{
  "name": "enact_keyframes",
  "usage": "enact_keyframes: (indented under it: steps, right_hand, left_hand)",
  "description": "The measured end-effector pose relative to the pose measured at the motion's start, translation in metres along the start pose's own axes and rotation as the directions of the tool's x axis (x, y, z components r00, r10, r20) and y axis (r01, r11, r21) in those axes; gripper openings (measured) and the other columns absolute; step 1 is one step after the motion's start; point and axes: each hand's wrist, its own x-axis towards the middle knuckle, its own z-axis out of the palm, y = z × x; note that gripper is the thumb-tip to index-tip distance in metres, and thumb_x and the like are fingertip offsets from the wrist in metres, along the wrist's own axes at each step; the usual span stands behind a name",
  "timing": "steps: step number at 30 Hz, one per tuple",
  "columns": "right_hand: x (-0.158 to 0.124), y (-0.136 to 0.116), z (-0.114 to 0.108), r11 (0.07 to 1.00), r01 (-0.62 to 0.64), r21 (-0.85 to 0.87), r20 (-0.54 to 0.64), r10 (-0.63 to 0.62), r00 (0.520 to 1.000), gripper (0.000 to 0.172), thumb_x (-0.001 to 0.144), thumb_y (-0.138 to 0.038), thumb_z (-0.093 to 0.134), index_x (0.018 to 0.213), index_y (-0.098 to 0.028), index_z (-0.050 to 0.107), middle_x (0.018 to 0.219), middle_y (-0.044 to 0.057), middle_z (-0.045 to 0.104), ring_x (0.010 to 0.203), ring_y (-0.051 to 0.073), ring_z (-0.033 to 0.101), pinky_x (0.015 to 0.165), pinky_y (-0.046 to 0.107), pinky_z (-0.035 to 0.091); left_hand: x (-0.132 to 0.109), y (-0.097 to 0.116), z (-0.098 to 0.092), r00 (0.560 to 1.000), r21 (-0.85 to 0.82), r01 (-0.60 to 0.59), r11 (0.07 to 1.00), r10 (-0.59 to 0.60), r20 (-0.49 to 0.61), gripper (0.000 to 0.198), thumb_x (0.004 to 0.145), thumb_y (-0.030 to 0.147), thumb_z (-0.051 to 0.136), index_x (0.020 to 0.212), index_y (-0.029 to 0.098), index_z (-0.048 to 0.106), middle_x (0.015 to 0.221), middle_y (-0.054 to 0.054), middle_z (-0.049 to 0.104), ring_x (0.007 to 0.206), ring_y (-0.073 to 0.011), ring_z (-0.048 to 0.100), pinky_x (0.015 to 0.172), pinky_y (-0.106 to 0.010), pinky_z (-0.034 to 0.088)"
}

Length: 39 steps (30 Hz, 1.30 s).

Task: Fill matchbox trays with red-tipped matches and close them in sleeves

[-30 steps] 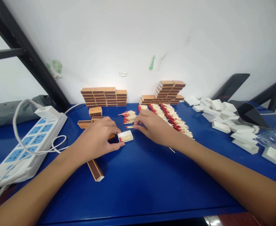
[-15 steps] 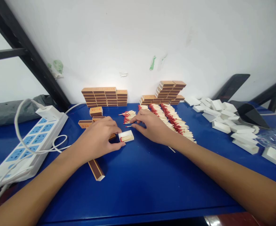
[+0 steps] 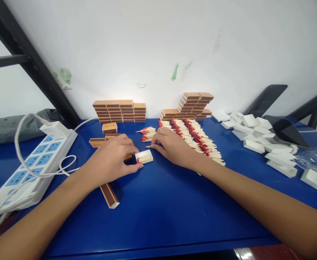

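Match crosswise, red tip leftward

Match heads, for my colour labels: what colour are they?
The match heads are red, showing best in the head view.

Bright, evenly lit view, softly shadowed and stretched toward the edges.
The white wall is washed in pale, diffuse light, and the upper right corner is slightly dimmed. The tops of the stacked matchboxes are lit more brightly than their fronts, as if light were shed from above. Faint shadows are cast on the glossy blue table beneath the left hand, and a glare spot is caught on the metal piece at the bottom edge. The power strip is widened by the lens; box lettering is blurred.
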Motion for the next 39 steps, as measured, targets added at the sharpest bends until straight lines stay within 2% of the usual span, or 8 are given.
enact_keyframes:
  steps: [3, 7, 11, 15, 18, 23, 39]
  right_hand:
    - [-0.002, -0.008, -0.010, 1.000, -0.002, 0.013, 0.000, 0.002, 1.000, 0.013, 0.105, -0.016, 0.064, 0.093, -0.018, 0.068, 0.102, 0.009, 0.065, 0.102, 0.024, 0.060, 0.091, 0.038, 0.049]
    - [-0.009, -0.030, -0.021, 0.998, 0.019, 0.064, 0.018, -0.020, 1.000, 0.014, 0.106, -0.019, 0.063, 0.093, -0.019, 0.069, 0.102, 0.008, 0.067, 0.101, 0.023, 0.062, 0.087, 0.036, 0.050]
    - [-0.013, -0.046, -0.018, 0.995, 0.089, 0.046, 0.049, -0.091, 0.995, 0.010, 0.104, -0.019, 0.067, 0.096, -0.018, 0.072, 0.100, 0.008, 0.067, 0.099, 0.023, 0.063, 0.085, 0.036, 0.050]
    - [-0.010, -0.035, -0.010, 0.994, 0.096, 0.056, -0.057, -0.093, 0.994, 0.012, 0.105, -0.019, 0.064, 0.098, -0.018, 0.074, 0.099, 0.008, 0.067, 0.098, 0.023, 0.062, 0.086, 0.037, 0.051]
    - [-0.005, -0.017, -0.005, 0.998, 0.066, -0.017, -0.122, -0.067, 0.990, 0.014, 0.105, -0.017, 0.061, 0.104, -0.016, 0.076, 0.101, 0.010, 0.066, 0.099, 0.025, 0.061, 0.088, 0.040, 0.051]
    - [-0.002, -0.003, 0.004, 0.996, 0.046, -0.071, -0.071, -0.051, 0.996, 0.019, 0.106, -0.018, 0.059, 0.110, -0.018, 0.077, 0.103, 0.011, 0.064, 0.100, 0.027, 0.060, 0.089, 0.043, 0.051]
    - [0.000, -0.004, 0.008, 0.995, 0.029, -0.091, -0.073, -0.036, 0.997, 0.018, 0.104, -0.018, 0.059, 0.111, -0.018, 0.076, 0.107, 0.012, 0.063, 0.106, 0.028, 0.059, 0.094, 0.045, 0.052]
  left_hand:
    - [-0.001, 0.000, 0.000, 1.000, 0.000, -0.005, 1.000, 0.005, -0.003, 0.026, 0.092, 0.043, 0.081, 0.099, 0.019, 0.081, 0.090, -0.007, 0.073, 0.093, -0.0269, 0.064, 0.079, -0.040, 0.049]
    - [-0.001, 0.000, 0.000, 1.000, -0.005, -0.011, 1.000, 0.011, -0.010, 0.025, 0.092, 0.043, 0.081, 0.097, 0.018, 0.081, 0.089, -0.006, 0.072, 0.093, -0.0266, 0.063, 0.079, -0.040, 0.049]
    - [-0.001, 0.000, 0.000, 1.000, -0.006, -0.008, 1.000, 0.008, 0.001, 0.026, 0.093, 0.042, 0.080, 0.098, 0.017, 0.080, 0.088, -0.006, 0.072, 0.091, -0.0256, 0.062, 0.079, -0.040, 0.049]
    - [-0.001, 0.001, -0.001, 1.000, 0.001, -0.003, 1.000, 0.003, 0.003, 0.025, 0.092, 0.042, 0.080, 0.098, 0.018, 0.080, 0.088, -0.006, 0.072, 0.093, -0.0264, 0.063, 0.079, -0.039, 0.049]
    - [-0.001, 0.001, -0.001, 1.000, 0.013, -0.004, 1.000, 0.004, 0.004, 0.025, 0.092, 0.043, 0.081, 0.097, 0.018, 0.081, 0.088, -0.007, 0.072, 0.093, -0.0266, 0.064, 0.079, -0.039, 0.050]
    - [-0.002, 0.001, 0.000, 1.000, 0.026, -0.009, 1.000, 0.009, -0.002, 0.027, 0.092, 0.044, 0.080, 0.098, 0.018, 0.081, 0.091, -0.008, 0.073, 0.094, -0.0271, 0.064, 0.080, -0.040, 0.051]
    - [-0.001, 0.002, -0.001, 1.000, 0.017, 0.009, 1.000, -0.009, 0.013, 0.026, 0.092, 0.043, 0.081, 0.098, 0.018, 0.081, 0.088, -0.007, 0.072, 0.093, -0.0269, 0.064, 0.079, -0.040, 0.051]
